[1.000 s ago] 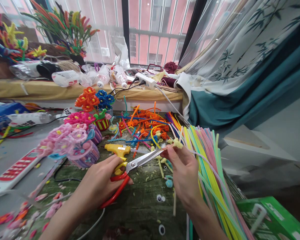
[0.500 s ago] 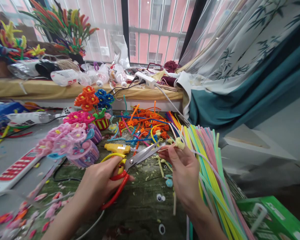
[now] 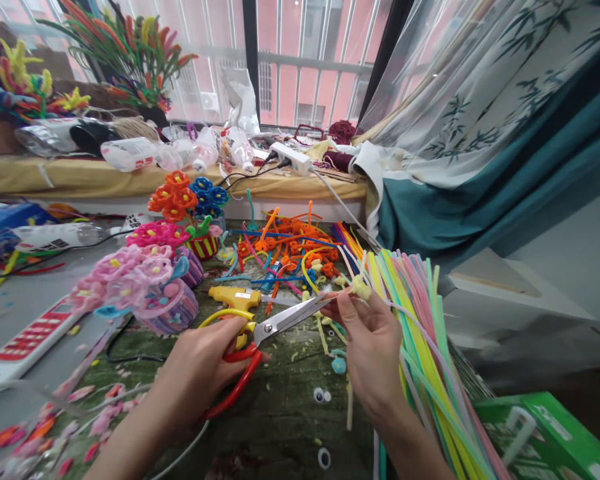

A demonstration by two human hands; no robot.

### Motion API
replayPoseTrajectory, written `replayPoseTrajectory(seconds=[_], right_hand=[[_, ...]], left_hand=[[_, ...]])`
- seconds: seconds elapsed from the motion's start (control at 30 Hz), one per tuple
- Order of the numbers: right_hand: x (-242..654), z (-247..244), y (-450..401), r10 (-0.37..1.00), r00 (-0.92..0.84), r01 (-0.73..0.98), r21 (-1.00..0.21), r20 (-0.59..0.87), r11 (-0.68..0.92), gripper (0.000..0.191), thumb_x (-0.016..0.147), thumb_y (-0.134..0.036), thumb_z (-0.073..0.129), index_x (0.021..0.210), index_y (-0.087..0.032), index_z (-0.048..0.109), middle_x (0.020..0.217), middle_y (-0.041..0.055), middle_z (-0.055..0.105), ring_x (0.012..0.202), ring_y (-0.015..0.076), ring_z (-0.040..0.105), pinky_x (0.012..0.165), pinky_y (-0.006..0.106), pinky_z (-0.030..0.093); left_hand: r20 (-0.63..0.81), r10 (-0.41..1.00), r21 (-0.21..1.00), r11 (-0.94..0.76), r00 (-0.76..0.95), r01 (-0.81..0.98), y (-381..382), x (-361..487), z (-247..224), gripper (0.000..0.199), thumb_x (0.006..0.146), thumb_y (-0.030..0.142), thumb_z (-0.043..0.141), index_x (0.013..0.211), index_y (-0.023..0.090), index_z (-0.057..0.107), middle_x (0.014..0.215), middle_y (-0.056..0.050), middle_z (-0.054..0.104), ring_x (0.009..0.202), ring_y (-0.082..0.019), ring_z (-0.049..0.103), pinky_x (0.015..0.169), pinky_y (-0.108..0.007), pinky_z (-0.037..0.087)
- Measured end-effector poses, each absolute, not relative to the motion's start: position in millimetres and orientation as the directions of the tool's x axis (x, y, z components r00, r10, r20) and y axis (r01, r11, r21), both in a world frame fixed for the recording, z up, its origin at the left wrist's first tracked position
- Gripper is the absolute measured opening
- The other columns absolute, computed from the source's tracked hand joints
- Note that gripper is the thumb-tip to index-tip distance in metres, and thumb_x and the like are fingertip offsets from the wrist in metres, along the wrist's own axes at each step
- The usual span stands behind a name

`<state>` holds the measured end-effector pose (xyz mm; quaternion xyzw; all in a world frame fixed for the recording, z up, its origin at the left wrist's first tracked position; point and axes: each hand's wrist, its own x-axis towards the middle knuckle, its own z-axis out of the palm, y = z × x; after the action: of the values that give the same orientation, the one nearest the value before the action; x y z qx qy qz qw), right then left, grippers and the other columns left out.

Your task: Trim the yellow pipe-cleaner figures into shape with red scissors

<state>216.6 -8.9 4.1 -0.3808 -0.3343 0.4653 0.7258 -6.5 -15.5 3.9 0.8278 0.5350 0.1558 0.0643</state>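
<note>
My left hand (image 3: 197, 363) grips the red and yellow handles of the scissors (image 3: 290, 316), fingers wrapped through the loops. The blades point right, nearly together, their tips touching or very near the fingertips of my right hand (image 3: 373, 340). Pinched in that hand is a small pale yellow fuzzy piece (image 3: 361, 288), with a thin stem running toward the blades. Behind the scissors lies a yellow glue gun (image 3: 235, 297). Pale yellow offcuts (image 3: 322, 335) and a small light blue piece (image 3: 339, 365) lie below the blade tips.
Pastel pipe cleaners (image 3: 425, 347) lie in a bundle at the right, beside a green box (image 3: 555, 427). Orange pieces (image 3: 300, 240) are heaped behind. Fuzzy flower pots (image 3: 167, 307) and a power strip (image 3: 35, 340) are at the left. Googly eyes (image 3: 324, 458) lie in front.
The scissors' blades have closed together, and my left hand has shifted slightly to the right. My right hand still pinches the yellow piece, almost unmoved.
</note>
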Motion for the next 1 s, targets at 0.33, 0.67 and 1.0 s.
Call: replayPoseTrajectory(seconds=[0.33, 0.67, 1.0], right_hand=[[216.3, 3.0, -8.4, 0.925, 0.360, -0.421, -0.863, 0.124, 0.280, 0.010, 0.080, -0.030, 0.078, 0.084, -0.021, 0.074, 0.078, -0.0016, 0.078, 0.071, 0.0117, 0.072, 0.069, 0.021, 0.061], [217.6, 1.3, -8.1, 0.928, 0.353, -0.419, -0.867, 0.120, 0.272, 0.010, 0.080, -0.030, 0.079, 0.084, -0.022, 0.075, 0.078, -0.0026, 0.078, 0.071, 0.0106, 0.072, 0.069, 0.020, 0.060], [217.5, 2.0, -7.9, 0.925, 0.362, -0.414, -0.868, 0.119, 0.274, 0.012, 0.079, -0.031, 0.080, 0.084, -0.021, 0.075, 0.077, -0.0021, 0.078, 0.069, 0.0113, 0.072, 0.067, 0.021, 0.060]], left_hand=[[0.154, 0.916, 0.281, -0.401, 0.372, 0.872, -14.6, -6.1, 4.0, 0.037, 0.088, 0.055, 0.059, 0.074, 0.021, 0.054, 0.062, 0.004, 0.057, 0.053, -0.014, 0.050, 0.053, -0.023, 0.031], [0.100, 0.930, 0.326, -0.366, 0.353, 0.872, -14.0, -3.6, 6.7, 0.038, 0.087, 0.054, 0.058, 0.069, 0.021, 0.050, 0.061, 0.004, 0.057, 0.053, -0.013, 0.049, 0.053, -0.023, 0.031], [0.120, 0.932, 0.337, -0.363, 0.342, 0.869, -15.0, -3.3, 7.5, 0.041, 0.085, 0.057, 0.059, 0.067, 0.021, 0.050, 0.059, 0.005, 0.055, 0.051, -0.013, 0.047, 0.052, -0.022, 0.031]])
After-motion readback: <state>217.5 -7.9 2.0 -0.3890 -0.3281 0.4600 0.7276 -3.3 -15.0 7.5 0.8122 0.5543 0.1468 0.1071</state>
